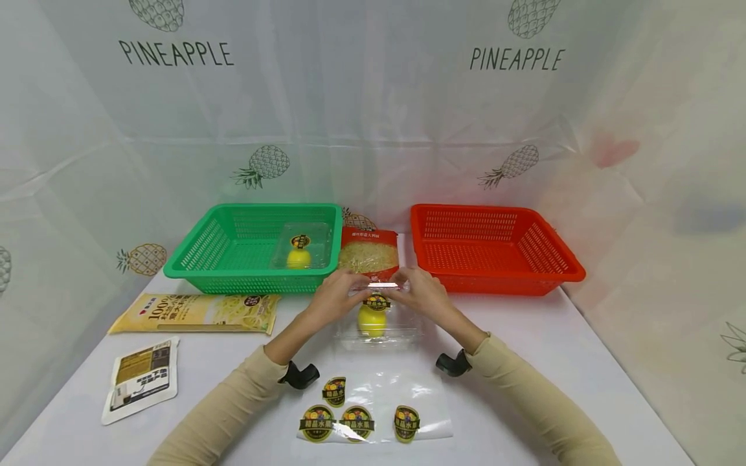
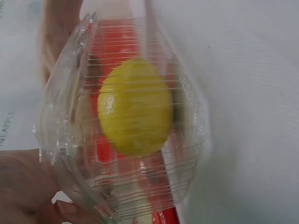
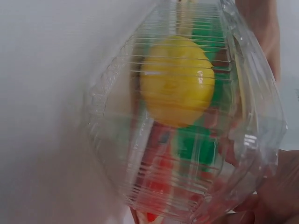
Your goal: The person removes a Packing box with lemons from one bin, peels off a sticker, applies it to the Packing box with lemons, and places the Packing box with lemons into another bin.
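A clear plastic clamshell box stands in front of me with a yellow lemon inside. On its lid is a round fruit sticker. My left hand grips the far left part of the box's edge, thumb on the near side. Opposite it, my right hand holds the far right part the same way. Both wrist views look through the ribbed side of the box at the lemon; in the right wrist view, fingers show at the box's edge.
At the back left, a green basket holds another boxed lemon; a red basket stands back right. Between them lies a red pasta packet. A yellow noodle packet and white pouch lie left. A sticker sheet lies nearest me.
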The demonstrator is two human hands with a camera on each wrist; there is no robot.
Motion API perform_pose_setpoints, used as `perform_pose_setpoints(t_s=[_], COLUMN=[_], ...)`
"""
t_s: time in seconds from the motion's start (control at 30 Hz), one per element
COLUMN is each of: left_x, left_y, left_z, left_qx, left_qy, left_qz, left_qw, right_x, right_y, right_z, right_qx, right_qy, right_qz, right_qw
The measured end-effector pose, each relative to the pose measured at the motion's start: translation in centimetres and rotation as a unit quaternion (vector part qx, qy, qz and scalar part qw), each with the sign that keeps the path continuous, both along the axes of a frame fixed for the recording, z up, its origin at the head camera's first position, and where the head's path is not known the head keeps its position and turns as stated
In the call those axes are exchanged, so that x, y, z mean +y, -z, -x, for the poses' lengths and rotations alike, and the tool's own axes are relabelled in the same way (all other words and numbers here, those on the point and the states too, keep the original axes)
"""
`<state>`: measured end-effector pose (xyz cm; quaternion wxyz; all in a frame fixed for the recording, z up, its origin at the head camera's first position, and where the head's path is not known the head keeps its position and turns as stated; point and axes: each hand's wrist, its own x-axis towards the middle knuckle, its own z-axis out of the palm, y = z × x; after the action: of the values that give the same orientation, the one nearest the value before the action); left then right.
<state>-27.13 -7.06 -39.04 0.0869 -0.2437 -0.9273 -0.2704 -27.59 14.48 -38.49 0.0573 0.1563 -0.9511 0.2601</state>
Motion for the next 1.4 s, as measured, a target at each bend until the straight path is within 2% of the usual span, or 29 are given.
perform_pose_setpoints(t_s=[0.1,0.23,0.33,0.43,0.5,0.67,0.9,1.2,1.4], left_x=[0.1,-0.4,-1.1,-1.7,-1.9,-1.7,-1.1,-1.5,-1.2], left_y=[0.1,0.4,0.6,0.6,0.5,0.3,0.3,0.5,0.6], left_z=[0.2,0.5,0.7,0.5,0.3,-0.3,-0.6,0.1,0.2], left_qx=[0.007,0.024,0.008,-0.026,-0.051,-0.071,-0.057,-0.061,-0.031], left_qy=[0.002,0.038,0.065,0.081,0.082,0.063,0.039,0.055,0.053], left_qz=[-0.006,-0.018,-0.036,-0.058,-0.066,-0.04,-0.003,-0.02,-0.02], left_qw=[1.0,0.9988,0.9972,0.9947,0.9931,0.9947,0.9976,0.9964,0.9979], right_x=[0.0,0.6,1.1,1.4,1.4,0.9,0.4,1.3,1.1], right_y=[0.0,0.0,0.1,0.1,0.1,0.2,0.2,0.3,0.5], right_z=[0.0,0.0,-0.2,-0.5,-0.7,-1.3,-1.8,-0.9,-0.7], right_qx=[-0.003,-0.017,-0.037,-0.048,-0.045,-0.043,-0.034,-0.033,-0.007], right_qy=[0.003,-0.019,-0.045,-0.06,-0.059,-0.039,-0.031,-0.069,-0.055], right_qz=[-0.008,0.014,0.034,0.034,0.023,0.004,-0.017,0.021,0.016], right_qw=[1.0,1.0,0.998,0.997,0.997,0.998,0.999,0.997,0.998])
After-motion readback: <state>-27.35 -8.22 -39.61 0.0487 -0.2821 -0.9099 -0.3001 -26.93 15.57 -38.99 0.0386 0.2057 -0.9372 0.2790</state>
